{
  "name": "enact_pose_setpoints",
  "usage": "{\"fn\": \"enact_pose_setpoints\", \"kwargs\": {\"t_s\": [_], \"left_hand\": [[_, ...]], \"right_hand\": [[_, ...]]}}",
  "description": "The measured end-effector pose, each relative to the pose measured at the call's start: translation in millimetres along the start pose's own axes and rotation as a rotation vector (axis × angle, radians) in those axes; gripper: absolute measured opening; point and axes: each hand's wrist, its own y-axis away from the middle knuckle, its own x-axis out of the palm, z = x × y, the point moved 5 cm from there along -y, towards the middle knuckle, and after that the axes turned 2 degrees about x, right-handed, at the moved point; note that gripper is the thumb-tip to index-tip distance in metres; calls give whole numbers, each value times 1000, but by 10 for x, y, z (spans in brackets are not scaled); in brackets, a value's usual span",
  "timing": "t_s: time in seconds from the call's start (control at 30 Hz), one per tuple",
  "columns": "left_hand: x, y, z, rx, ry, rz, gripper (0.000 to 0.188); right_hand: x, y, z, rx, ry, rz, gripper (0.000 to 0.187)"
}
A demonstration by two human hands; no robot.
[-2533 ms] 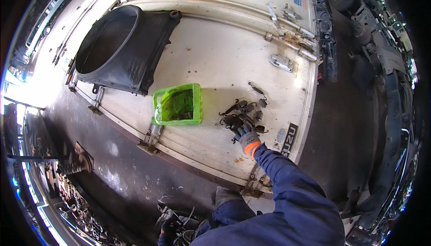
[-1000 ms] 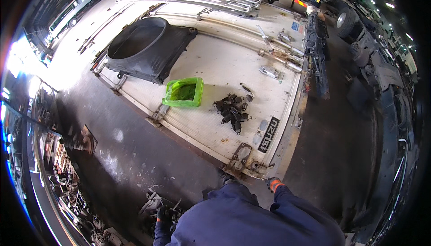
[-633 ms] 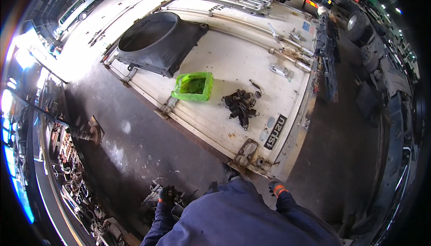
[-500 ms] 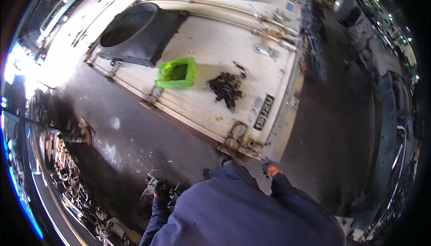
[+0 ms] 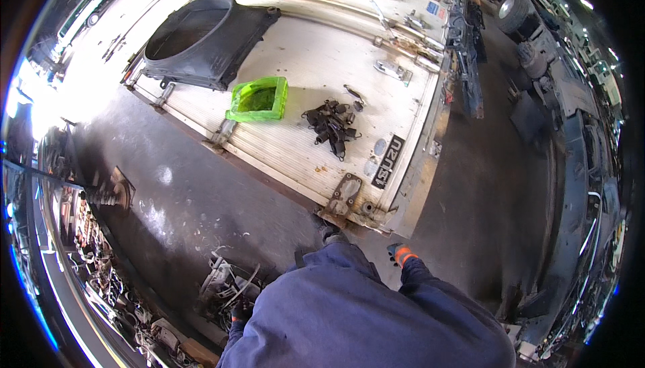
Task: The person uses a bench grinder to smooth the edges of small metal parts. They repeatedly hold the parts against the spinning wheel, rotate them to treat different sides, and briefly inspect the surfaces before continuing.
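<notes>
My right hand (image 5: 401,254), in a dark glove with an orange cuff, hangs beside the near corner of a large white ribbed panel (image 5: 295,52). Its fingers look loosely apart and hold nothing visible. Low on the left, my left hand (image 5: 238,314) is mostly hidden by my sleeve and dark clutter, near a heap of metal parts (image 5: 225,281) on the floor. On the panel's near corner lies a rusty bracket (image 5: 344,192). Farther in sit a pile of small black parts (image 5: 331,126) and a bright green open container (image 5: 282,103).
A black fan shroud (image 5: 232,49) rests on the panel's left side, and metal rails (image 5: 416,46) lie toward its far right. A coil spring part (image 5: 117,193) stands on the floor at left. Vehicle chassis parts (image 5: 571,99) line the right side.
The panel and everything on it sit slightly higher and farther left in the view, and look sharper. My left hand has dropped toward the lower edge; my right hand has barely moved.
</notes>
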Motion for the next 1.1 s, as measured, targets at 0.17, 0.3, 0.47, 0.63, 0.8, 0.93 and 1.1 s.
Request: {"fn": "enact_pose_setpoints", "kwargs": {"t_s": [0.17,0.3,0.47,0.63,0.8,0.93,1.1], "left_hand": [[-17,-8,12,-3,-2,-18,11],[51,-27,-39,1,-7,-15,12],[69,-42,-96,1,-22,-6,12],[-53,-101,-49,-27,-22,-20,13],[-299,-109,-88,-49,-65,-74,14],[-336,-165,-63,-106,-99,-115,14],[-32,-329,-340,-148,-141,-157,15]], "right_hand": [[62,-4,231,-34,61,19,31],[21,-57,470,-116,102,-41,33],[5,-117,775,-366,283,-70,33],[101,-321,844,-604,563,-145,33],[386,450,926,-333,524,-154,32],[578,637,919,-503,685,-111,34],[647,645,1422,-817,498,-226,33]]}}
